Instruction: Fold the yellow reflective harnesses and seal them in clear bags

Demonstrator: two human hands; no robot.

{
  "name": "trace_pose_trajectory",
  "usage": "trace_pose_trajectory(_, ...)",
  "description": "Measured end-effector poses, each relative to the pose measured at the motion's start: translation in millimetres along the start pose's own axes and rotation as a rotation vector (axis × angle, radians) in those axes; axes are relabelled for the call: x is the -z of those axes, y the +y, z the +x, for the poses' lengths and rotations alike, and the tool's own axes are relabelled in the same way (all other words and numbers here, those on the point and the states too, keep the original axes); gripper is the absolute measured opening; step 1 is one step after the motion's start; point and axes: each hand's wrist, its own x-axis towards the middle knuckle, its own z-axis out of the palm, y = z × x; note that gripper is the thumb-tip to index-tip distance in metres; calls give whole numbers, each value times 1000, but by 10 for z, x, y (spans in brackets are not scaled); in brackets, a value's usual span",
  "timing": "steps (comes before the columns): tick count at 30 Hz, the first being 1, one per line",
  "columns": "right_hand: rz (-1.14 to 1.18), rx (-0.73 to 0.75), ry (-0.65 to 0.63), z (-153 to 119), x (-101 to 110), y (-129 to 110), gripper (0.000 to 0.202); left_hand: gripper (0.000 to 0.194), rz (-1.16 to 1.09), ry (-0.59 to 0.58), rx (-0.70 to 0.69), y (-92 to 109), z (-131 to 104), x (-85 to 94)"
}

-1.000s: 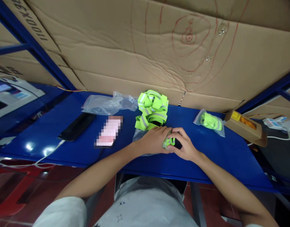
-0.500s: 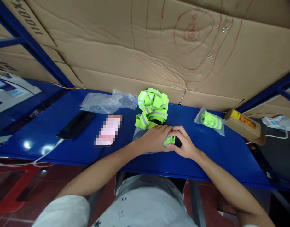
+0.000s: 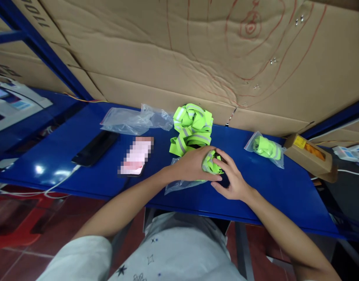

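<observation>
between the hands, the green strap roll (image 3: 211,163) shows more than a moment ago: the right hand (image 3: 234,178) has spread wider, fingers touching the roll, thumb apart, while the left hand (image 3: 193,163) cups it, seemingly bearing most of the hold. under the left hand lies a clear bag (image 3: 182,185); beyond it, loose green straps (image 3: 191,127).

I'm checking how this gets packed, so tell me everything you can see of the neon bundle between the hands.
The neon bundle is yellow-green with pale grey bands, and looks like fabric strap folded into a compact wad. Clear plastic seems to cover its left part. The left hand wraps it from the left; fingers of the right hand touch its right side. The hands hide much of it, including whether it rests on the table.
</observation>
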Motion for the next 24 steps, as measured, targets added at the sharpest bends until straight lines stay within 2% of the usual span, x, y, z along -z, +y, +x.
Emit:
trace_pose_trajectory(12, 25, -4, 8, -8, -9, 26, 84, 91, 38, -5, -3, -31, 13, -56)
trace_pose_trajectory(18, -7, -5, -4, -20, -49, 88, 80, 87, 140, -21, -3, -41, 16, -110)
trace_pose_trajectory(21, -48, 24, 40, -36, -55, 127, 79, 83, 155, -59, -7, -48, 14, -68)
trace_pose_trajectory(24, -98, 63, 89, -33, 7, 100, 74, 87, 82, -70, -27, -52, 4, 12)
